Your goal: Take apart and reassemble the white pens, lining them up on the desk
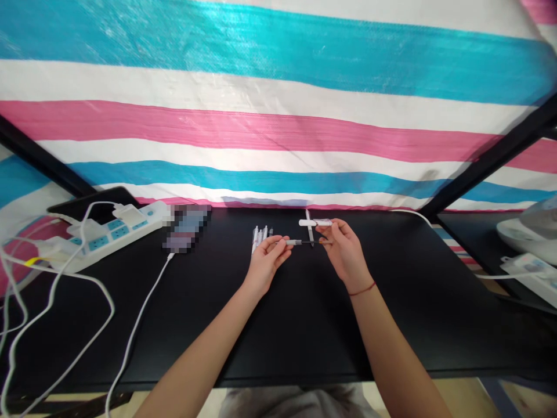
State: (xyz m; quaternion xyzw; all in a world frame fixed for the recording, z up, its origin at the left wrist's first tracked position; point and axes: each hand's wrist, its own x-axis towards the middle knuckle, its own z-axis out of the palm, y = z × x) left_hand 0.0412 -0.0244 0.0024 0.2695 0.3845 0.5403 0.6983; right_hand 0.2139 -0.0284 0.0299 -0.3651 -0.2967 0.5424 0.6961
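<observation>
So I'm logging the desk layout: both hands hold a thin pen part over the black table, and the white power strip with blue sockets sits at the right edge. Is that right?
Not quite. The head view shows the white power strip with blue sockets at the left edge, not the right. The rest stands: the left hand and right hand hold a thin pen part between them over the black table.

A black table (pixel 278 325) stands against a pink, blue and white striped tarp (pixel 278 104).
</observation>
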